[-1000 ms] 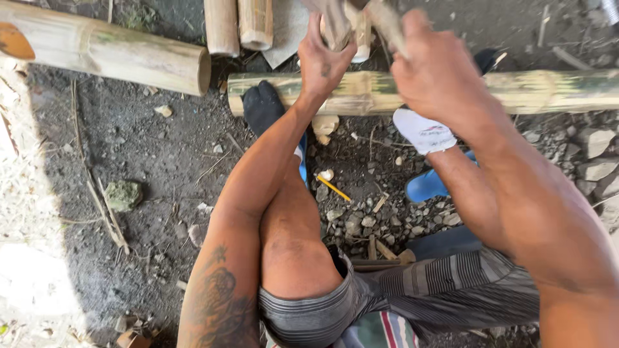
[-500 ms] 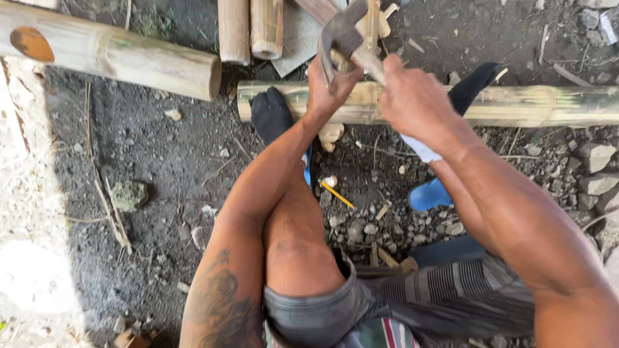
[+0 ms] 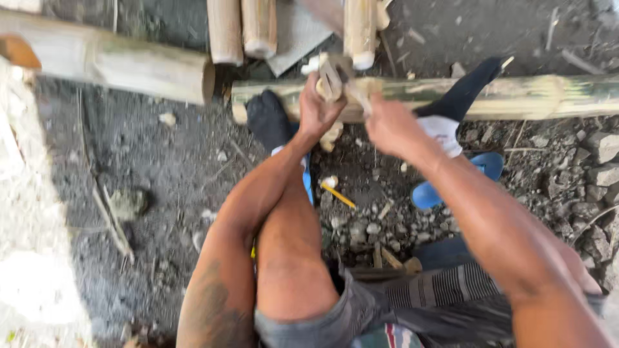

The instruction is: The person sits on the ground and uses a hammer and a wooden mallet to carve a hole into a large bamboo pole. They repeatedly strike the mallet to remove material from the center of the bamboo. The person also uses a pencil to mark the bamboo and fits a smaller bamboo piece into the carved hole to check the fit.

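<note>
One short pale split bamboo piece (image 3: pixel 335 77), held upright above the long horizontal bamboo pole (image 3: pixel 516 96): left hand (image 3: pixel 317 111) fingers closed round it, right hand (image 3: pixel 390 125) fingers closed on its other side. Four cut bamboo lengths lay beyond, among them one thick pale bamboo log (image 3: pixel 109 64). Surface: dark gravelly ground (image 3: pixel 161 167) with chips and one yellow stick (image 3: pixel 337 195).

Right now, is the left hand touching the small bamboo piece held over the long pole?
Touching. The head view shows the left hand wrapped around the lower end of the bamboo piece, with no gap between them; the right hand is blurred, so its contact is unclear.
</note>
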